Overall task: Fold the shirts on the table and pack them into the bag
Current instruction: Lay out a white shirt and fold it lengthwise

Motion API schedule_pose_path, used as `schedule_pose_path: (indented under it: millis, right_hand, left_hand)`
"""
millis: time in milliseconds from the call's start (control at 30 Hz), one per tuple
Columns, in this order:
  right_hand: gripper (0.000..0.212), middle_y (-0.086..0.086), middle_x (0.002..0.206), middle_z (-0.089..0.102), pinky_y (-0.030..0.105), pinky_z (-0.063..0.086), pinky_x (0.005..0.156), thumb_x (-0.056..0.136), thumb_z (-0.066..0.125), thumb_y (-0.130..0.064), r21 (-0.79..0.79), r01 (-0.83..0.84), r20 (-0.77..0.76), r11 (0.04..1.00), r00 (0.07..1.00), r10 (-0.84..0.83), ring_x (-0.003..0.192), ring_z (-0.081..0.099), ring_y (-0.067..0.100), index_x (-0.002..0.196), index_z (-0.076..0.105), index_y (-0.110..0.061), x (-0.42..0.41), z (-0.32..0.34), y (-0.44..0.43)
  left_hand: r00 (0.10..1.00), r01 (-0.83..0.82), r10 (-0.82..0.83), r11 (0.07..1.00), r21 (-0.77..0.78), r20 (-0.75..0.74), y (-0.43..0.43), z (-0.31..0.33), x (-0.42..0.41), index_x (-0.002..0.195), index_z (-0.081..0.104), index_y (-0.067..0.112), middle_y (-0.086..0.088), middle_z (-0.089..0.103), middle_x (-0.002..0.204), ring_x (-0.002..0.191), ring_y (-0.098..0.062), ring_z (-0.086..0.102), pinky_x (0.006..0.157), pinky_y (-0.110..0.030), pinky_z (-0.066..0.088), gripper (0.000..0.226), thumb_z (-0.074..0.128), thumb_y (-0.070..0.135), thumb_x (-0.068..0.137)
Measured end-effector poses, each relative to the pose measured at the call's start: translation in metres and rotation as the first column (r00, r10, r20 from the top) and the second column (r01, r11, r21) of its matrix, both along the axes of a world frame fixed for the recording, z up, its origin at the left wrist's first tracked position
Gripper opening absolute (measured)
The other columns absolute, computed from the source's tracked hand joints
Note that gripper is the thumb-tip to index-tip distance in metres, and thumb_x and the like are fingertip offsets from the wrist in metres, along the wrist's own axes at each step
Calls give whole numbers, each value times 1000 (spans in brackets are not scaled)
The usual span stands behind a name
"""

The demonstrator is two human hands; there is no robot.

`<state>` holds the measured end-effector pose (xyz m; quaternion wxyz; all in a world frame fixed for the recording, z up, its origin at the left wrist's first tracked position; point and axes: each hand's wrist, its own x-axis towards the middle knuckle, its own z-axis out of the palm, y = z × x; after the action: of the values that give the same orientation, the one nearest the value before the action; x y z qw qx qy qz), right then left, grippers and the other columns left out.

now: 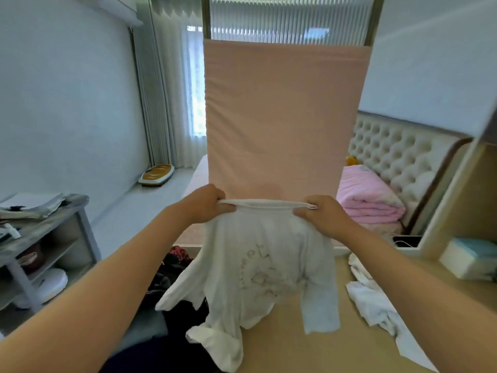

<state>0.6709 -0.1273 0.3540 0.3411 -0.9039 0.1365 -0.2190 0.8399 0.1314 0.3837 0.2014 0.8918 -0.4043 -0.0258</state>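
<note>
A white long-sleeved shirt [258, 267] with a faint print on its front hangs in the air above the tan table [304, 348]. My left hand [207, 204] grips the left end of its top edge, and my right hand [321, 215] grips the right end, stretching that edge taut between them. Both sleeves dangle, and the lower part of the shirt touches the table. A second white garment [376, 305] lies crumpled on the table to the right. Dark clothes [174, 289] are heaped at the table's left edge. No bag is visible.
A pink padded panel [282, 117] stands upright just behind the table. A grey shelf unit [48, 238] with clutter is at the left. At the right are a wooden shelf with a pale box [470, 261], a bed and a folded pink blanket [368, 197].
</note>
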Motion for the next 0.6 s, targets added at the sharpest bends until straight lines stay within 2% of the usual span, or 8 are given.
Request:
schedule_pose_path:
  millis: [100,200,267,333,400,467,533,600]
  right_hand:
    - [38,6,69,54,29,35,62,87,73,-31,284,77,81,956,991,-104,67,47,13,77,62,4,-31,16,-1]
    - [34,13,93,73,34,48,73,88,73,-30,405,89,113,910,983,-146,81,62,17,96,70,2,-56,33,1]
    - [28,7,88,74,37,52,73,86,75,-34,304,111,142,946,977,-161,76,62,13,87,73,-7,-72,48,0]
    - [40,2,66,59,37,43,62,78,80,-43,87,131,121,988,982,-141,64,52,11,69,63,-9,-87,61,-5]
    - [45,-5,61,53,31,38,59,72,85,-44,-11,94,63,996,994,-93,60,49,7,66,59,-8,-103,73,-12]
    - [37,-6,63,53,28,35,60,73,86,-34,-47,31,-1,998,1000,-32,60,48,6,70,62,-6,-120,81,-18]
    - [31,-9,59,48,27,31,58,79,82,-24,-94,-6,-30,996,1000,3,58,43,4,65,59,-9,-135,88,-20]
    - [38,-15,50,42,25,27,56,82,80,-20,-37,22,8,999,1000,-21,51,37,1,55,53,-18,-146,86,-23]
  left_hand:
    - [994,30,-39,995,-96,-97,-2,-4,-21,86,52,18,1,55,85,78,-18,53,61,-27,34,32,59,48,93]
    - [994,27,-44,987,-158,-105,-3,5,-40,99,47,19,2,54,94,89,-21,54,66,-27,38,34,67,45,89]
    - [992,-1,-25,978,-208,-122,-1,19,-52,106,47,20,4,52,101,93,-17,52,70,-26,39,43,75,42,82]
    - [985,-2,-27,985,-173,-168,5,36,-63,115,53,20,3,54,110,101,-17,53,80,-28,43,43,76,35,82]
    - [931,55,-103,988,-145,-350,17,51,-74,119,59,18,-1,60,115,104,-18,59,87,-29,48,31,68,19,89]
    - [862,75,-139,986,-149,-487,29,55,-85,111,66,18,-1,68,107,98,-15,64,85,-26,52,20,64,12,92]
    - [897,7,-68,990,-139,-437,33,55,-95,98,70,18,-2,71,99,96,-18,66,84,-29,53,9,68,17,90]
    - [922,-84,7,980,-182,-387,29,53,-109,90,71,15,-5,71,96,95,-23,67,85,-37,57,8,73,22,87]
